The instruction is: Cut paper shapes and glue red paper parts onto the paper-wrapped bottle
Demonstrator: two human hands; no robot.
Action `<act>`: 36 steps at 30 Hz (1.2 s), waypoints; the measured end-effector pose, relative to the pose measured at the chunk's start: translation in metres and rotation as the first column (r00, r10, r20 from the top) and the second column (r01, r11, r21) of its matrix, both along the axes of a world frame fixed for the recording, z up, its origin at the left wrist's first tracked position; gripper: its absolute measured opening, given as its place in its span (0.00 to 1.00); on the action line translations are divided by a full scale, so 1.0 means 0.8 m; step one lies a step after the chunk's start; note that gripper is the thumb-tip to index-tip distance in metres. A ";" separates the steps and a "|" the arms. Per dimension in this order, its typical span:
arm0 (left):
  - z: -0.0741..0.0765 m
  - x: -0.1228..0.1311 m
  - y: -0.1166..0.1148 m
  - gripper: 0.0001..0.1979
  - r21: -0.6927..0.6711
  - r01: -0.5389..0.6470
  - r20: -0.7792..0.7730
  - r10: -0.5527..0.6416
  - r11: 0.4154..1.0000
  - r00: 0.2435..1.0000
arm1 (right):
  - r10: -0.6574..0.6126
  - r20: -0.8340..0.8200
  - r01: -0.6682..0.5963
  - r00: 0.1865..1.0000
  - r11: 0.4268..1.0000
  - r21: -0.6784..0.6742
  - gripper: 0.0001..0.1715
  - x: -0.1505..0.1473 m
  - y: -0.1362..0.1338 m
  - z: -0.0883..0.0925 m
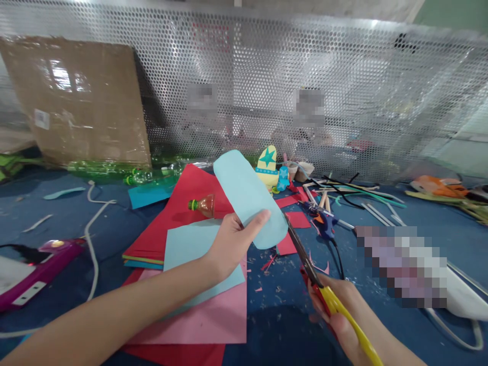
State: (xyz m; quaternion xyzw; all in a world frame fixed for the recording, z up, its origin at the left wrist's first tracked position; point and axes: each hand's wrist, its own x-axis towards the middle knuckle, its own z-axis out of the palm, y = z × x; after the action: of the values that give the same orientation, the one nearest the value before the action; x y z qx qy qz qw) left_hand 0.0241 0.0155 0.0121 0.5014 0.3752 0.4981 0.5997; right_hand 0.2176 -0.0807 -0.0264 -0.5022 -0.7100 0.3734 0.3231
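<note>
rounded light blue paper in one hand, scissors in the other

in the head view, the left hand (238,244) pinches a light blue paper piece (249,198) with rounded corners, thumb flat on its front face. the piece is raised and tilted above the table (274,325), near the middle of the view. the right hand (345,297) is wrapped around the yellow and red handles of a pair of scissors (309,263); the dark blades point up and left to the paper's lower right edge, but whether they touch it cannot be told. the two hands are apart from each other.

below the left hand and forearm, a light blue sheet (186,244) overlaps a pink sheet (224,325). a stack of red paper (186,190) lies just behind, with a small clear bottle top (206,205) on it, green cap facing left. red paper scraps (299,220) lie beside the scissors, near a blue glue gun (325,223).

farther back is a yellow paper craft (268,163) bearing a green star. a magenta power strip (49,262) sits at left beside a white cable (90,239). a brown cardboard panel (87,107) leans against a perforated metal screen (263,56).
</note>
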 end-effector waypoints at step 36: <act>-0.014 0.002 0.001 0.14 0.043 0.061 -0.175 -0.053 0.997 0.983 | -0.052 0.034 0.047 0.998 0.992 0.113 0.39 0.006 0.007 -0.024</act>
State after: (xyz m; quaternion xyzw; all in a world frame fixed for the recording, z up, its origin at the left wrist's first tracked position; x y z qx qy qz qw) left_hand 0.0255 0.0166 0.0008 0.5679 0.3995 0.4440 0.5664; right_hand 0.2226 -0.0747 -0.0453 -0.5075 -0.7231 0.3153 0.3467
